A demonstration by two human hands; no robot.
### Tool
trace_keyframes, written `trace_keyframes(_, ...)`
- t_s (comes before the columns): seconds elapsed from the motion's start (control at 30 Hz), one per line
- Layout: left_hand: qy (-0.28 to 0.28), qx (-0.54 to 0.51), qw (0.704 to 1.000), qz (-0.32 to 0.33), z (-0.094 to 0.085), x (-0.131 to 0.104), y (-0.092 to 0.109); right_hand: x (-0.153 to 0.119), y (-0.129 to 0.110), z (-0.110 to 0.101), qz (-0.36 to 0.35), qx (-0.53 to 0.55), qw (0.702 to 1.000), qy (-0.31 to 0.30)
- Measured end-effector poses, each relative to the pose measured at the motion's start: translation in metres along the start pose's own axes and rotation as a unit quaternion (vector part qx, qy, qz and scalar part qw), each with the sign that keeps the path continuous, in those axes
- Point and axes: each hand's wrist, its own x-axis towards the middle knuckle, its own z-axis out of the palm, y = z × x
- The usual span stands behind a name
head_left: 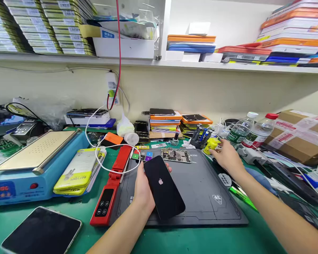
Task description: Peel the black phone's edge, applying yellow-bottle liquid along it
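Observation:
My left hand (pixel 143 188) is closed around a black smartphone (pixel 164 192), tilted with its screen towards me. A white apple logo glows on the dark screen. My right hand (pixel 228 155) reaches past the right back corner of the grey work mat (pixel 190 190), its thumb and fingers closed on a small yellow object (pixel 211 145) with dark marks. The kind of that object is not clear. Behind the held phone, an opened phone with bare inner parts (pixel 176 155) lies on the mat. A pen holder with several tools (pixel 200 137) stands just left of the yellow object.
A red folding device (pixel 104 204) lies along the mat's left edge. Further left are yellow battery packs (pixel 78 169), a blue heating plate (pixel 39 176) and another phone (pixel 41 233). Two bottles (pixel 259 130) and a cardboard box (pixel 300 135) stand at right. A white cable (pixel 88 132) hangs at left.

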Motion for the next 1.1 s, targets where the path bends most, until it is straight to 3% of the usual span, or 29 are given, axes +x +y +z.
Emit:
trace_keyframes(0.1,0.002,-0.022,1.0,0.0,0.001,0.0,-0.001,-0.048,-0.028,-0.017,-0.008,0.042,0.999,0.014)
trace_keyframes(0.13,-0.002,-0.025,1.0,0.002,0.001,0.0,-0.001,-0.069,-0.04,-0.022,-0.017,0.065,0.997,-0.023)
trace_keyframes(0.23,-0.013,-0.024,1.0,0.013,0.001,0.001,-0.002,-0.13,-0.078,-0.027,0.003,0.177,0.955,-0.238)
trace_keyframes(0.33,0.001,-0.011,1.0,0.027,0.001,0.001,-0.003,-0.163,-0.107,-0.018,0.009,0.175,0.932,-0.318)
trace_keyframes(0.47,-0.001,-0.001,0.999,0.033,0.0,0.0,-0.003,-0.164,-0.118,-0.003,0.026,0.107,0.937,-0.331)
trace_keyframes(0.67,-0.009,-0.02,0.999,0.038,-0.003,0.002,-0.009,-0.151,-0.106,0.004,0.01,0.11,0.943,-0.315)
trace_keyframes(0.83,0.001,-0.008,0.999,0.038,-0.002,0.001,-0.008,-0.144,-0.1,0.01,0.08,0.199,0.905,-0.368)
trace_keyframes(1.1,0.027,0.003,0.999,0.025,0.002,-0.003,-0.004,-0.134,-0.097,0.016,0.104,0.272,0.861,-0.417)
